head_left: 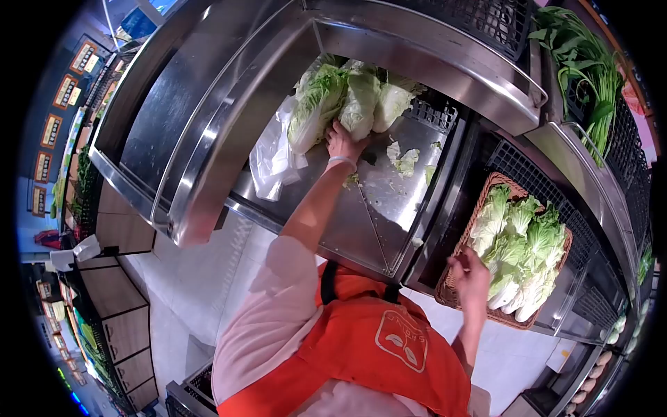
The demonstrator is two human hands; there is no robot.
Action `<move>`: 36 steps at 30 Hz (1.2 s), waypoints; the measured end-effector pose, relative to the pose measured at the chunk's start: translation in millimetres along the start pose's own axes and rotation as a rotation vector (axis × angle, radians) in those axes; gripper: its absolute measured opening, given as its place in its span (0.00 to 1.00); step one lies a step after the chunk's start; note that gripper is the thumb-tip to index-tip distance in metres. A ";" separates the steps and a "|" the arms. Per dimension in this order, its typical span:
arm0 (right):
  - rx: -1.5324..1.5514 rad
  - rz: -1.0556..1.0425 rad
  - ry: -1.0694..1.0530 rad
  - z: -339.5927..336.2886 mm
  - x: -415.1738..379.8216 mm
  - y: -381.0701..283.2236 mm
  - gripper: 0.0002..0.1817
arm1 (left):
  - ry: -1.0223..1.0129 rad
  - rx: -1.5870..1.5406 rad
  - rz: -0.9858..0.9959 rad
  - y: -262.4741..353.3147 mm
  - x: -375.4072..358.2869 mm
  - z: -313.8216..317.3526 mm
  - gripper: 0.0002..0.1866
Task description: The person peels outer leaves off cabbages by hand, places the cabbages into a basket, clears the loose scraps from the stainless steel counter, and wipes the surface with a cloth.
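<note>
My left hand (345,144) reaches into the steel display bin and has its fingers round the lower end of a napa cabbage (361,104). Another leafy napa cabbage (316,111) lies against it on the left, and a third cabbage (393,104) on the right. Clear plastic bags (274,156) lie crumpled beside them. Over the left rim of a wicker basket (448,292) hangs my right hand (470,276), fingers curled in, with nothing visible in them. Several napa cabbages (517,243) fill that basket, side by side.
Loose torn leaves (404,161) are scattered on the steel bin floor (361,215). A raised metal rail (208,139) runs along the left and far sides. Green leafy vegetables (590,76) stand in a crate at far right. Wooden drawers (114,306) line the aisle at left.
</note>
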State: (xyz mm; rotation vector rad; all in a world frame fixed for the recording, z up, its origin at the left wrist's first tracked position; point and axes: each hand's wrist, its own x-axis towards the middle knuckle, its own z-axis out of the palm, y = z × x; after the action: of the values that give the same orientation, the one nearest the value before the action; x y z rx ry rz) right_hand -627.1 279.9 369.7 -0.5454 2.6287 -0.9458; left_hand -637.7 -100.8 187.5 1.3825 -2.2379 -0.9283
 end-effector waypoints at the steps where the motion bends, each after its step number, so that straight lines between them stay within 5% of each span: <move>1: -0.042 -0.008 -0.077 8.2 3.4 -20.3 0.18 | -0.080 -0.078 -0.021 -4.2 1.5 -2.5 0.61; 2: 0.035 -0.057 -0.091 25.4 6.5 -18.2 0.18 | -0.044 -0.179 0.091 -4.3 -10.7 -11.9 0.53; 5: 0.126 -0.073 -0.201 40.5 16.0 -52.8 0.21 | -0.667 -1.077 -0.179 9.7 -57.5 -55.0 0.40; 7: 0.351 -0.089 -0.191 54.6 23.8 -55.1 0.24 | -0.895 -1.253 -0.351 7.1 -95.1 -71.2 0.29; 13: 0.888 0.030 -0.268 75.4 39.7 -30.3 0.37 | -1.293 -1.447 -0.240 31.4 -178.7 -75.8 0.33; 18: 1.129 0.132 -0.252 40.5 24.1 -19.5 0.25 | -1.250 -0.933 0.054 74.6 -227.0 -78.3 0.31; 19: 0.882 0.204 -0.332 22.4 20.4 -18.9 0.25 | -1.164 -0.748 0.134 84.9 -242.0 -73.5 0.30; 21: 1.307 0.333 -0.446 37.5 14.2 28.6 0.28 | -1.229 -0.057 0.415 109.9 -249.3 -82.6 0.27; 23: 1.401 0.443 -0.444 2.9 0.4 28.2 0.28 | -1.247 0.276 0.515 161.0 -259.6 -104.3 0.21; 25: 1.909 0.447 -0.654 25.7 7.7 78.6 0.30 | -1.070 0.443 0.771 154.0 -256.8 -86.1 0.27; 26: 1.996 0.521 -0.721 3.4 1.6 77.3 0.33 | -0.920 0.252 0.790 170.6 -259.5 -95.8 0.26; 27: 1.934 0.510 -0.564 -29.8 -7.5 58.5 0.41 | -0.767 0.065 0.792 188.1 -262.5 -107.6 0.26; 30: 2.153 0.117 -0.625 -62.5 12.7 102.9 0.43 | -0.736 -0.470 0.637 199.8 -264.1 -105.7 0.24; 35: 1.859 -0.141 -0.240 -178.1 26.2 190.7 0.41 | -0.708 -0.426 0.430 164.6 -270.3 -84.7 0.13; 36: 1.841 -0.012 -0.025 -202.4 22.6 189.6 0.41 | -0.717 -0.395 0.374 154.0 -273.2 -80.9 0.11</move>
State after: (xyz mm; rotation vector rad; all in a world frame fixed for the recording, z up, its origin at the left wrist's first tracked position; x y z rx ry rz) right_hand -774.0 515.2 391.9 -0.0165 0.7863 -2.5202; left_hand -564.1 160.7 363.9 0.4604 -2.4494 -1.7908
